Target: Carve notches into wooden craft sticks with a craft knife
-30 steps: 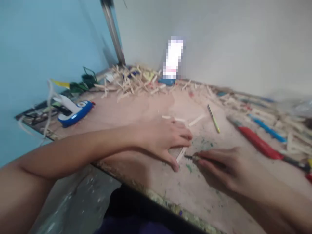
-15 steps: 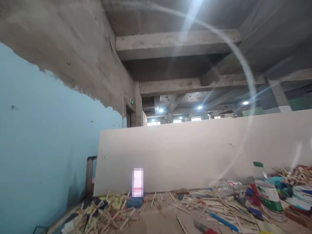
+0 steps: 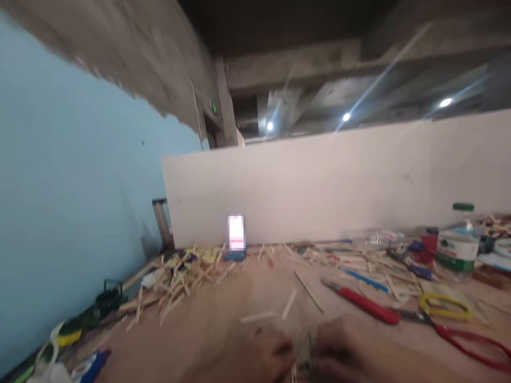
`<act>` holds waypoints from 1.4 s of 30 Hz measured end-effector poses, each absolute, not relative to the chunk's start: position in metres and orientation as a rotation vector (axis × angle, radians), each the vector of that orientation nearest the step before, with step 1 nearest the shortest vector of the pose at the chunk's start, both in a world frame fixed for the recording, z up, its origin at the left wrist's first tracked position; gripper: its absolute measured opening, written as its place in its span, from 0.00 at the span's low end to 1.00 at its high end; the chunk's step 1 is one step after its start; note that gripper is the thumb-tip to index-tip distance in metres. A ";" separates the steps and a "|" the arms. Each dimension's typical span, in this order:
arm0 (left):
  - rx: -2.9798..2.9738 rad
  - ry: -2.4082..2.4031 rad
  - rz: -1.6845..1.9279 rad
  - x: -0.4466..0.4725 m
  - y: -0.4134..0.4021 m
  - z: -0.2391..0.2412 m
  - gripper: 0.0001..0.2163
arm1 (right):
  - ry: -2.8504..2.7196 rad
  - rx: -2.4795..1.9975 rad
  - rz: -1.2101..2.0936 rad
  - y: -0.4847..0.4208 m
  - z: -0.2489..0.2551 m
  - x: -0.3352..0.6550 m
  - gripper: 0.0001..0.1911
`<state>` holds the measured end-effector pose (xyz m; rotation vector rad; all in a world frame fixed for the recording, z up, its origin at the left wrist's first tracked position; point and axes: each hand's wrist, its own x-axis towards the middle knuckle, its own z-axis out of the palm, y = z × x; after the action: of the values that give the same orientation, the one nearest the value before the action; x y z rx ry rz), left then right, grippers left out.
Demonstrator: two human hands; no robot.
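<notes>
At the bottom of the head view my left hand (image 3: 255, 354) and my right hand (image 3: 347, 348) are close together above the table, both blurred. Their fingers look curled inward, facing each other. Something small and pale shows in the gap between them, too smeared to name. Just beyond the hands lie two loose wooden sticks, a flat one (image 3: 258, 317) and a slanted one (image 3: 289, 304). A thin stick with spiral marks (image 3: 309, 291) is farther off. Right of it rests a red-handled tool with a pointed blade (image 3: 369, 305), beside red-handled scissors (image 3: 471, 343).
Heaps of wooden sticks (image 3: 179, 282) cover the left and back of the table. A lit phone (image 3: 236, 231) stands against a white panel (image 3: 299, 191). To the right are a green-capped plastic bottle (image 3: 457, 250), a blue pen-like stick (image 3: 365, 278) and a yellow ring handle (image 3: 447, 306).
My view has tilted downward, so the panel and phone sit higher in the picture. Both hands, the scissors and more of the tabletop now show.
</notes>
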<state>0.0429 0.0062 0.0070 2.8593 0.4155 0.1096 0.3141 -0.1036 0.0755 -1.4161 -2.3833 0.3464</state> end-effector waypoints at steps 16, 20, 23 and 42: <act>2.902 0.421 0.418 0.027 -0.014 0.012 0.43 | -2.463 -1.178 0.709 -0.092 0.057 0.329 0.19; 2.897 0.420 0.554 0.026 -0.014 0.006 0.42 | -2.513 -1.140 0.608 -0.093 0.061 0.326 0.18; 2.925 0.423 0.533 0.026 -0.015 0.009 0.38 | -2.549 -1.120 0.563 -0.092 0.062 0.323 0.18; 2.954 0.469 0.497 0.027 -0.019 0.014 0.40 | -2.424 -1.021 0.755 -0.080 0.046 0.332 0.17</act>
<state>0.0272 -0.0188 0.0137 2.9537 0.4686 0.4970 0.3322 -0.0800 0.0461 -1.0209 -2.4240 0.7545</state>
